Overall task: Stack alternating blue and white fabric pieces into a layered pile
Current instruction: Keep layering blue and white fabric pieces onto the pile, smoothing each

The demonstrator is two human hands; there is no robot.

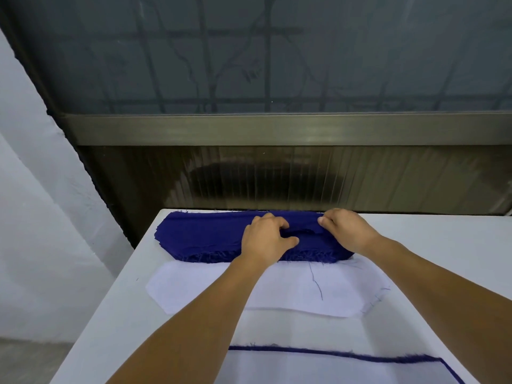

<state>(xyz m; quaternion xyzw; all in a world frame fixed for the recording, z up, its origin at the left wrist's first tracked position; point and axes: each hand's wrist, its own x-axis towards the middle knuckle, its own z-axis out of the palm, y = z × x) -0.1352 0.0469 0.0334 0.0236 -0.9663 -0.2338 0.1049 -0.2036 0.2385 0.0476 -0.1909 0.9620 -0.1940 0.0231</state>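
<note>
Blue cloth is lying at the far edge of the white table (pixel 116 314) as a thick stack of blue pieces (pixel 199 235), its long axis running left to right across your reach, frayed threads hanging along the near edge. You are reaching both arms over the white pieces (pixel 199 286) to get at it. Your left hand (pixel 266 239) is resting on the stack's middle, fingers curled and pinching up a small ridge of the top layer. Your right hand (pixel 346 231) is sitting at the stack's right end, fingers bent over the top edge; whether it is gripping a single layer I cannot tell. Both hands are touching the stack, so the top piece is probably being peeled free, and it must then travel back toward you. Nearest you, the layered pile (pixel 346 367) is showing a white top with a blue edge peeking out beneath.
</note>
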